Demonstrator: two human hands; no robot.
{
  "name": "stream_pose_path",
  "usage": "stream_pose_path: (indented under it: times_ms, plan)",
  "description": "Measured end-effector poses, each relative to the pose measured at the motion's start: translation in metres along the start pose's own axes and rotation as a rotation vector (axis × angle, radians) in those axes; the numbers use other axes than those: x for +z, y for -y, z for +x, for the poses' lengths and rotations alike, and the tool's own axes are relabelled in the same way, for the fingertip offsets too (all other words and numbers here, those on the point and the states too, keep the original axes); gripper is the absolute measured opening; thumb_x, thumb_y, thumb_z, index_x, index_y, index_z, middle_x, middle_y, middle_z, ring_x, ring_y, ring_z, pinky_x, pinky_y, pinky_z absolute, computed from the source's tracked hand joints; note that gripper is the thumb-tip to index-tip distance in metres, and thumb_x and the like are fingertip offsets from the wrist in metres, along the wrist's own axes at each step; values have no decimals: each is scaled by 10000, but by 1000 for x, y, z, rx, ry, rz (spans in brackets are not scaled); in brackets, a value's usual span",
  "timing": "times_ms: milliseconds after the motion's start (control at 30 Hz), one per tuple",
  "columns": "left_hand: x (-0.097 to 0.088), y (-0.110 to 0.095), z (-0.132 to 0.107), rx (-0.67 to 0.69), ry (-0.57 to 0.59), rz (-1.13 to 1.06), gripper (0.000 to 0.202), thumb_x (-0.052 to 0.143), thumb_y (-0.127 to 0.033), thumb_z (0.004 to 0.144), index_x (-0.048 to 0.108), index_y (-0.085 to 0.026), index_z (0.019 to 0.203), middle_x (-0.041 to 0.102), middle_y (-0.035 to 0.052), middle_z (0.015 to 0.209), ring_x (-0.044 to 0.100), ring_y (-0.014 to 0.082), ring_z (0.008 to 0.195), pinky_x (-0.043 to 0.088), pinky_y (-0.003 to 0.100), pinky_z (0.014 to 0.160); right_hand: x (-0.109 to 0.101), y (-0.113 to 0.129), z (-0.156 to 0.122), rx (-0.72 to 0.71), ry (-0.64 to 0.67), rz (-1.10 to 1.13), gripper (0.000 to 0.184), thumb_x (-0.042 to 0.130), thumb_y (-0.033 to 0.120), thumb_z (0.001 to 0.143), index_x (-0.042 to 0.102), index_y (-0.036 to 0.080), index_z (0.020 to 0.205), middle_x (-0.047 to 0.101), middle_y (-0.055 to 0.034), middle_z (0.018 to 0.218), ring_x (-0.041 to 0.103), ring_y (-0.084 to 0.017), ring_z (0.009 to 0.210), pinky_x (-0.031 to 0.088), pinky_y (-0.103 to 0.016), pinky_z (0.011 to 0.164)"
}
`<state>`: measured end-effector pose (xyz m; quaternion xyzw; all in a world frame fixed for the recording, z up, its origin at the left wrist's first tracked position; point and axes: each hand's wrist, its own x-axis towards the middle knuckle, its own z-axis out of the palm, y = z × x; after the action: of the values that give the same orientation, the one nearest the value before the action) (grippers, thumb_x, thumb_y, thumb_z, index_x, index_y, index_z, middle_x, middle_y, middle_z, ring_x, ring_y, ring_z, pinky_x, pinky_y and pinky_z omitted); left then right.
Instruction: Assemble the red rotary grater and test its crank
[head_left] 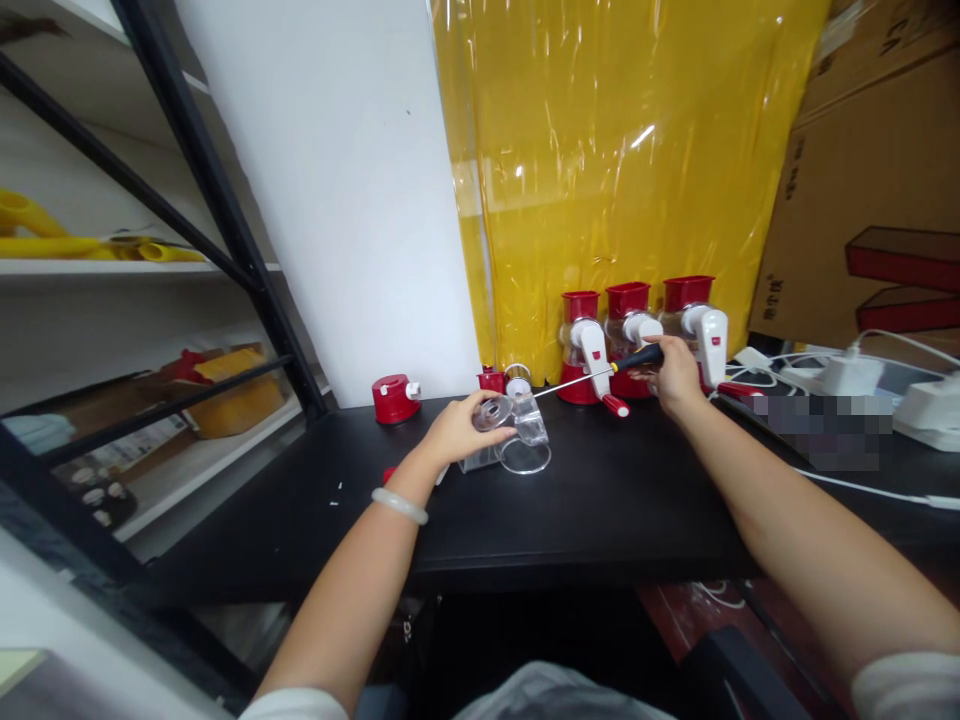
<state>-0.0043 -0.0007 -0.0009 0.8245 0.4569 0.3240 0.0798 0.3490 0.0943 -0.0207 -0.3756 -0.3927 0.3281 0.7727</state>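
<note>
L. hand curls round clear plastic housing, holding it. R. hand grips screwdriver, tip pointing toward L. hand; red grinders just behind R. hand.

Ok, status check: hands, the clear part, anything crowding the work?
Left hand grips clear housing on black table. Right hand holds screwdriver, tip toward housing. Three red-topped units close behind.

Left hand and right hand — both bare, ungloved; pale jade-like bangle on left wrist; white short sleeves — edges visible at both upper arms; grey trousers.
</note>
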Motion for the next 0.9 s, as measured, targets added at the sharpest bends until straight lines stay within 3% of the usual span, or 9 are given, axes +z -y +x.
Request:
stream_pose_path:
  times_ms: [133,233,433,600,733,900]
  plan:
    - [0,-1,0,-8,-4,14,623,732,-555,700,581,-221,1204,707,60,901,672,230,819,501,357,765,0,-2,0,-60,-34,-110,315,572,521,793,561,215,864,511,37,538,459,-98,362,351,-203,305]
    - [-1,-1,0,-7,7,0,628,720,-567,711,573,-219,1212,709,62,903,672,226,814,501,352,761,-1,-2,-2,-63,-37,-151,389,513,596,813,560,211,841,494,37,508,454,-100,359,331,-200,307]
    - [-1,-1,1,-8,5,-11,629,724,-571,703,577,-213,1199,710,53,873,670,225,797,497,349,749,-1,1,-4,-79,-36,-21,286,425,428,828,595,200,857,581,-2,712,554,-111,484,437,-227,371]
    - [-1,-2,1,-9,0,-22,613,737,-540,700,584,-216,1197,711,61,903,670,228,817,500,368,776,-2,0,0,-6,-14,28,259,455,339,773,618,195,913,562,14,688,547,-106,458,435,-227,373]
    - [0,-2,1,-6,-1,-10,621,738,-539,698,580,-221,1207,709,63,910,669,229,817,499,371,779,-1,-1,1,-24,-17,-29,233,490,361,788,610,203,910,550,35,621,480,-90,376,404,-226,347]
    - [1,0,1,-16,-7,8,595,732,-532,705,590,-221,1193,704,55,878,665,221,794,496,356,756,-1,-1,1,-67,-10,-83,294,577,508,782,520,221,814,520,62,531,424,-77,324,293,-188,295]
